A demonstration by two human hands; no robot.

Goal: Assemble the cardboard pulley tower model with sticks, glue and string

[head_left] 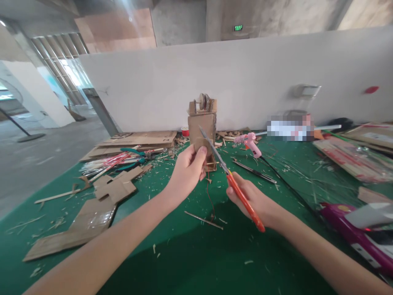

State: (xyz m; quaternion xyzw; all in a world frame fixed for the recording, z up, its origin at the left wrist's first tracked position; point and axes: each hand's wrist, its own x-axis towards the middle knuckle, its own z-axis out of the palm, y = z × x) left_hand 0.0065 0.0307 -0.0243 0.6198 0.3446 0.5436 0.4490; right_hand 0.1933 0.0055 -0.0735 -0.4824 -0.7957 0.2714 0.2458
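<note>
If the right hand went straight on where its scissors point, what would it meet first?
Probably the cardboard tower, with the scissors touching it first; one view leaves the depth unclear.

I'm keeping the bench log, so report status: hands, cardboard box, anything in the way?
Right hand gripping scissors. Left hand in front of upright cardboard box, grip unclear. Thin stick lying nearby, pink glue gun beyond.

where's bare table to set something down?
Front-centre green tabletop, between left forearm and right forearm, nearer than the thin stick; a few scraps. Crowded: left with cardboard pieces, right with pink glue gun and purple device.
</note>
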